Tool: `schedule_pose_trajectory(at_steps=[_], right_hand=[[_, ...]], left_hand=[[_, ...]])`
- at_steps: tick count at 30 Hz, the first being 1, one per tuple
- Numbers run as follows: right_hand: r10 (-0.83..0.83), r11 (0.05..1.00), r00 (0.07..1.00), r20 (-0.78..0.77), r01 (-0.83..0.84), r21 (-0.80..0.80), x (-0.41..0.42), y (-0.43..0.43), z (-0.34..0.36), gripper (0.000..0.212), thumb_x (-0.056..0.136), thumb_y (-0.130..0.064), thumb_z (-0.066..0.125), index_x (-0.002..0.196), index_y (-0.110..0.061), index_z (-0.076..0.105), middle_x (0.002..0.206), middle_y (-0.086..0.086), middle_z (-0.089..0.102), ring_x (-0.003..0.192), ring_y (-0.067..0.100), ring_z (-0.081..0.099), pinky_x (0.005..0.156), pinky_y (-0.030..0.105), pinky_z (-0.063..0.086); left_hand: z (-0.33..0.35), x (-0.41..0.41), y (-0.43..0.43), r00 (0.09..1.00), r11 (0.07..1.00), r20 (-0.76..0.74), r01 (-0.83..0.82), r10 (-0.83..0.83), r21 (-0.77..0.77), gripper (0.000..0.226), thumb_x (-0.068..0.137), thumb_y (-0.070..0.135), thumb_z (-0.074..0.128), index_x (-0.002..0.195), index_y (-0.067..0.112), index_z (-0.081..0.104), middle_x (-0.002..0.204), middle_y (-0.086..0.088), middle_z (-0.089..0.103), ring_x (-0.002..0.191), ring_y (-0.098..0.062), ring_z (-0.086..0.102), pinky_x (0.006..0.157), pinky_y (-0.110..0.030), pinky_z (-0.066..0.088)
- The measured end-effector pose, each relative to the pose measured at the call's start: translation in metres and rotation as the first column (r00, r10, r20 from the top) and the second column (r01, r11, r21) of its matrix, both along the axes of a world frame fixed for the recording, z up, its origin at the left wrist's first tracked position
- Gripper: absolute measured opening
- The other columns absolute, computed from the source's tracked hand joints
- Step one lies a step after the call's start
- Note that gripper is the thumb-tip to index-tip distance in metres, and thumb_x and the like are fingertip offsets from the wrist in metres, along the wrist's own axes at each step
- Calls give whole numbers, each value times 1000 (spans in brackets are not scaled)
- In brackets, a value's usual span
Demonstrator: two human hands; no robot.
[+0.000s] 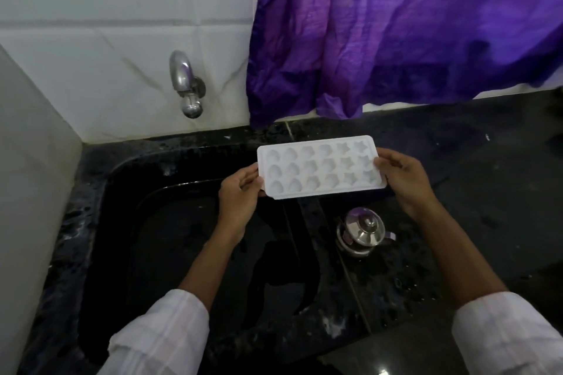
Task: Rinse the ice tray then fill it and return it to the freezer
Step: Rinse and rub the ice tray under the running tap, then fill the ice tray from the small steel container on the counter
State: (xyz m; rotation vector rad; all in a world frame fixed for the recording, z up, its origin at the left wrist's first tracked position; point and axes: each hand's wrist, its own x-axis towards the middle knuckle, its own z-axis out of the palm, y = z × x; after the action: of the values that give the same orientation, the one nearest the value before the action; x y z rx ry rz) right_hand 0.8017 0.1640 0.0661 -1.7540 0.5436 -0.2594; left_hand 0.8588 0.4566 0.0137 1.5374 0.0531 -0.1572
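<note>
A white ice tray (320, 167) with heart and star shaped moulds is held level, cups facing up, over the right rim of a black sink (100, 198). My left hand (240, 196) grips its left short end. My right hand (402, 181) grips its right short end. The cups look dry. A steel tap (185, 85) juts from the white tiled wall up and to the left of the tray. No water runs from it.
A steel lidded pot (361, 230) stands on the wet black counter (472, 176) just below the tray's right end. A purple curtain (396, 27) hangs over the counter's back edge. A white tiled side wall (27, 161) closes off the left.
</note>
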Motion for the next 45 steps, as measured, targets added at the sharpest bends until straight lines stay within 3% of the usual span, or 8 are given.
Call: schedule_pose_trajectory(at_steps=[7,12,17,25,30,34,37,45], right_hand=[[-27,1000,994,-102,26,-12,12,-70,-45,29,98,2,52,122,-8,66,104,4,70,80,5,65,69,15,57],[-9,998,985,-174,0,-56,24,-107,-89,29,98,-1,55,125,-2,66,119,12,70,99,21,66,86,33,54],[2,992,976,-216,-28,-119,28,-136,-117,29,95,-11,61,121,-16,72,115,3,73,106,22,69,98,46,55],[17,976,967,-255,-71,-205,31,-149,-126,30,97,-9,59,125,-12,69,119,5,71,103,15,63,97,31,51],[57,904,964,-261,-161,-396,30,-150,-121,28,97,-12,60,124,-11,69,117,8,72,109,22,65,94,18,38],[149,802,988,-35,-142,-580,14,-141,-104,19,95,-14,63,111,-7,73,111,9,72,101,23,67,91,22,47],[265,895,964,20,-238,-379,-27,-114,-90,13,96,-23,65,99,-14,74,98,-7,73,89,1,66,80,11,48],[385,919,922,-39,-387,-81,-107,-68,-105,16,85,-35,66,90,-21,72,88,-8,74,82,3,70,73,14,51]], left_hand=[[-27,6,-68,994,997,-106,23,-15,72,37,97,1,56,134,8,60,119,-6,72,97,-12,72,79,-28,60],[-47,0,-104,976,995,-213,-25,44,94,42,95,-6,54,135,6,59,120,-5,71,97,-11,71,83,-32,60],[-57,-6,-129,960,993,-272,-41,71,115,39,97,-7,51,133,5,59,112,-3,71,94,-10,71,77,-25,60],[-70,-17,-153,939,984,-312,-108,147,140,37,96,-7,52,131,3,60,105,-3,70,88,-9,69,72,-20,60],[-74,-18,-155,939,982,-302,-129,167,139,35,97,-4,54,130,3,61,110,-8,71,90,-11,70,73,-20,60],[-75,-24,-146,942,966,-264,-155,208,208,32,97,3,58,128,8,63,119,-7,71,104,-12,68,95,-34,57],[-63,-45,-139,946,961,-225,-190,234,200,26,98,8,59,122,15,67,114,1,73,105,-11,69,98,-35,55],[-61,-113,-157,971,989,-187,-144,148,38,26,101,10,55,123,14,69,119,1,73,115,-15,67,101,-35,51]])
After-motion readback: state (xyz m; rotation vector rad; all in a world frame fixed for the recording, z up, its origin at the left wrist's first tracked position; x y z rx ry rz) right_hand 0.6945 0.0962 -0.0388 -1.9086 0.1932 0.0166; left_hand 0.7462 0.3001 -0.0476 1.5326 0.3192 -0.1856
